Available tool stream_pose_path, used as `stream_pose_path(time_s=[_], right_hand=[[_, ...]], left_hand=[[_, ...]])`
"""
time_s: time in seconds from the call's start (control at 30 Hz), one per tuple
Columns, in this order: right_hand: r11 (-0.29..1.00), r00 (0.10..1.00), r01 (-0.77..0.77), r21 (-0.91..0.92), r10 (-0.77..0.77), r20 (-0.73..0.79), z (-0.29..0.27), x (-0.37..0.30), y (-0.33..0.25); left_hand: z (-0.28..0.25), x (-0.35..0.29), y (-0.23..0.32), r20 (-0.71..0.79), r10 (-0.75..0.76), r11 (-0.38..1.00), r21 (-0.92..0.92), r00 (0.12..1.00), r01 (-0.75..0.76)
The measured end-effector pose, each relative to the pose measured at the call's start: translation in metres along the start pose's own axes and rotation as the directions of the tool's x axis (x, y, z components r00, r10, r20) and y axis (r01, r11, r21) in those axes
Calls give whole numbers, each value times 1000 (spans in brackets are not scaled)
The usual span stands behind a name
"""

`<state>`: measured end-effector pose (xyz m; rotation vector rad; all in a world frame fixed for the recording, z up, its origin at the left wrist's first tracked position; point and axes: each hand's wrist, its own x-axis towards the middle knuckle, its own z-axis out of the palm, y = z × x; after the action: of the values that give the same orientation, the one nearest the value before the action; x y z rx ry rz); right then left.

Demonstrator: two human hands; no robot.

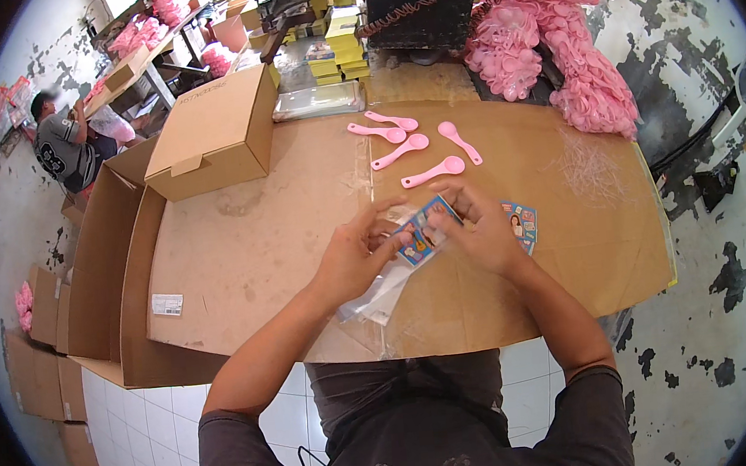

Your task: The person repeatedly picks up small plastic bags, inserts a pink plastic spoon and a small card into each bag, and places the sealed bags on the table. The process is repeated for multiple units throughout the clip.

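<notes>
A small blue printed card (pixel 425 239) is held between my two hands above the cardboard-covered table. My left hand (pixel 350 254) is closed on its left end, thumb on top. At its other end, my right hand (pixel 485 234) pinches it with thumb and fingers. Clear plastic bags (pixel 384 296) lie under and beside my left hand; whether that hand grips one too, I cannot tell. More blue cards (pixel 525 221) show beside my right wrist, partly hidden by it. Beyond my hands lie several pink measuring spoons (pixel 433 173), loosely grouped.
A closed cardboard box (pixel 204 132) stands at the far left, above an open carton (pixel 129 281). Clear plastic strands (pixel 596 169) lie on the right. Heaped pink spoons (pixel 584 63) fill the far right corner. A person (pixel 68 140) sits at the far left.
</notes>
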<state>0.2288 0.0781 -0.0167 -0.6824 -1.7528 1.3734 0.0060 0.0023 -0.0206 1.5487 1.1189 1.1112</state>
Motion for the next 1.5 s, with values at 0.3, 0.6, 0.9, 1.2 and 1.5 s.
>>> stream_pose_path(time_s=[0.3, 0.6, 0.9, 1.2, 1.5], right_hand=[[961, 990, 58, -270, -21, 140, -3, -2, 2], [921, 972, 156, -358, -79, 220, -10, 5, -5], [418, 860, 485, -768, -387, 333, -45, 68, 37], [989, 994, 11, -147, 6, 111, -34, 58, -20], [997, 992, 79, 22, -77, -96, 0, 37, -41]], left_hand=[[-3, 1, -3, -179, -23, 983, -181, 984, -10], [-4, -3, 0, -62, -41, 977, -211, 997, 28], [-5, -1, 6, -62, -70, 960, -276, 996, 51], [-9, -2, 7, -30, -67, 934, -353, 997, 52], [-4, -5, 2, 12, -81, 937, -339, 997, 80]])
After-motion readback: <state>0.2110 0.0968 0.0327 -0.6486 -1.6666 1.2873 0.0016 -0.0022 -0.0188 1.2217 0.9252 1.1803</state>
